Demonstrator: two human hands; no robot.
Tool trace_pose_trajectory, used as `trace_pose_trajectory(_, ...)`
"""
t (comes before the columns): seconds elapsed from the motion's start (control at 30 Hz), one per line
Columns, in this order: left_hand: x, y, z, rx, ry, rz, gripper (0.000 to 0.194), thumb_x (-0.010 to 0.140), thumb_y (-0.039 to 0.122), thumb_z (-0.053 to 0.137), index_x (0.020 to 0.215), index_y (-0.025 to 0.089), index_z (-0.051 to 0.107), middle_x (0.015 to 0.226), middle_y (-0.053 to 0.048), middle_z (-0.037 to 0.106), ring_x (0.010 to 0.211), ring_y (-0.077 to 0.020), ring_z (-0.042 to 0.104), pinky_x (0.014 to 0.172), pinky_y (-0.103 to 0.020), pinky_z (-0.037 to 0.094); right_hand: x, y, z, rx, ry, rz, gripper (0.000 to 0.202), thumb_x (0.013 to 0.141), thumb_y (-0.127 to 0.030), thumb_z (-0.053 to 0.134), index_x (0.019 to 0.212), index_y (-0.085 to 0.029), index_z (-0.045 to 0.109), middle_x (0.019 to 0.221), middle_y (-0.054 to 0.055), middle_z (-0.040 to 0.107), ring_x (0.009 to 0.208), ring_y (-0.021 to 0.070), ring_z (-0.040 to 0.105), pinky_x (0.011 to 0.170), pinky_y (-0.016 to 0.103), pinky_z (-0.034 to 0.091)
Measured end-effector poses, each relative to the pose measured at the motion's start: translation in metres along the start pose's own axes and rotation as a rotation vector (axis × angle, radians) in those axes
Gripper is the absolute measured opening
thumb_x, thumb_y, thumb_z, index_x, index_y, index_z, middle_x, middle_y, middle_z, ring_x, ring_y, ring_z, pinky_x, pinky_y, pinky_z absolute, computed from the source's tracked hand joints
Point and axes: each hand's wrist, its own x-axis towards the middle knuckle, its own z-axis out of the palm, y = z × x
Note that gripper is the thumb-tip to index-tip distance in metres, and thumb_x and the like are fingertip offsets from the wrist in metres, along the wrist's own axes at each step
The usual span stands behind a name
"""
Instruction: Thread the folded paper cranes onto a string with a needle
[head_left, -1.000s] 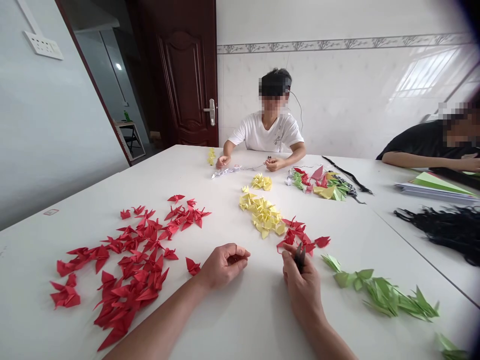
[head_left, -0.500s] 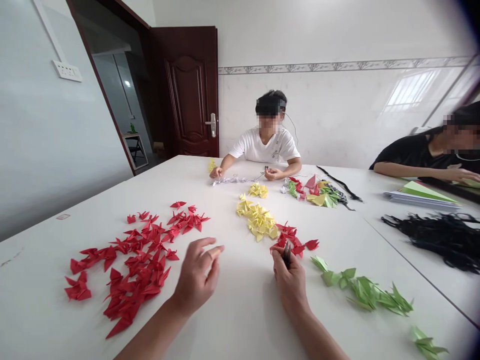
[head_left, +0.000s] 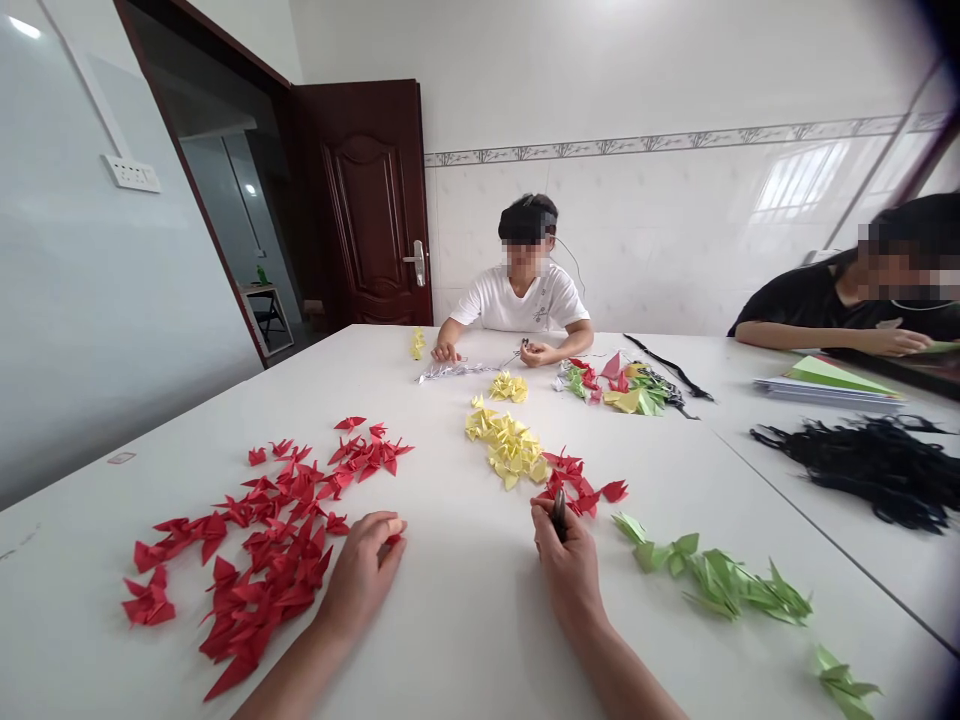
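Note:
My left hand [head_left: 366,570] is closed at the right edge of a spread of red folded paper cranes [head_left: 281,560]; a bit of red paper shows between its fingers. Wrapped round a dark, slim tool [head_left: 559,515], my right hand [head_left: 568,560] rests on the table beside a smaller group of red cranes [head_left: 574,482]. Yellow cranes [head_left: 510,445] lie just beyond that group. Green cranes [head_left: 720,580] run along the table to the right of my right hand.
Across the white table [head_left: 450,630], a person in white [head_left: 525,300] handles a pale strand [head_left: 457,371]. Mixed coloured cranes [head_left: 622,385], black cords [head_left: 862,470] and paper sheets [head_left: 832,385] lie on the right side. Another person in black [head_left: 802,300] leans in there.
My left hand has moved slightly left and down, and its spread fingers have closed on a bit of red paper. My right hand still holds the dark tool. The view has shifted slightly.

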Motion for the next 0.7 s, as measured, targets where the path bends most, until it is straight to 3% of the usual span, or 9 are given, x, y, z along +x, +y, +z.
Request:
trace_pose_trajectory(0.1, 0.014, 0.028, 0.024, -0.226, -0.068, 0.017, 0.017, 0.078, 0.022, 0.048, 0.084, 0.016, 0.062, 0.086, -0.007, 0.062, 0.083, -0.0178, 0.059, 0.076, -0.032, 0.05, -0.001, -0.003, 0.0, -0.003, -0.066, 0.047, 0.036, 0.075, -0.047, 0.053, 0.092, -0.016, 0.059, 0.06, -0.003, 0.044, 0.054, 0.0109, 0.04, 0.049, 0.022, 0.037)
trace_pose_trajectory(0.2, 0.029, 0.059, 0.056, -0.452, -0.15, 0.023, 0.021, 0.079, 0.021, 0.047, 0.094, 0.015, 0.061, 0.091, -0.007, 0.06, 0.076, -0.014, 0.059, 0.073, -0.029, 0.05, -0.003, -0.006, -0.001, 0.027, -0.083, 0.011, 0.043, 0.077, -0.047, 0.051, 0.108, -0.017, 0.054, 0.066, -0.001, 0.049, 0.057, 0.0116, 0.045, 0.053, 0.023, 0.04)
trace_pose_trajectory(0.3, 0.039, 0.073, 0.077, -0.603, -0.216, -0.03, 0.028, 0.077, 0.02, 0.051, 0.104, 0.015, 0.058, 0.102, -0.008, 0.056, 0.085, -0.014, 0.058, 0.078, -0.029, 0.049, -0.005, -0.008, -0.001, 0.02, -0.133, 0.015, 0.047, 0.081, -0.048, 0.044, 0.114, -0.016, 0.053, 0.072, 0.002, 0.056, 0.055, 0.0117, 0.048, 0.052, 0.024, 0.042)
trace_pose_trajectory(0.57, 0.051, 0.059, 0.08, -0.816, -0.287, -0.213, 0.041, 0.073, 0.012, 0.053, 0.115, 0.015, 0.05, 0.115, -0.01, 0.055, 0.097, -0.0156, 0.057, 0.088, -0.031, 0.046, -0.007, -0.01, 0.0, -0.31, -0.295, -0.055, 0.04, 0.077, -0.043, 0.052, 0.107, -0.019, 0.063, 0.092, 0.008, 0.068, 0.082, 0.0218, 0.06, 0.071, 0.031, 0.048)
trace_pose_trajectory(0.7, 0.048, 0.062, 0.081, -0.836, -0.286, -0.191, 0.038, 0.073, 0.011, 0.054, 0.111, 0.016, 0.054, 0.113, -0.009, 0.057, 0.094, -0.0148, 0.058, 0.086, -0.03, 0.048, -0.008, -0.008, 0.0, -0.418, -0.341, -0.103, 0.038, 0.079, -0.042, 0.049, 0.108, -0.022, 0.064, 0.101, 0.007, 0.067, 0.092, 0.0246, 0.06, 0.076, 0.033, 0.047)
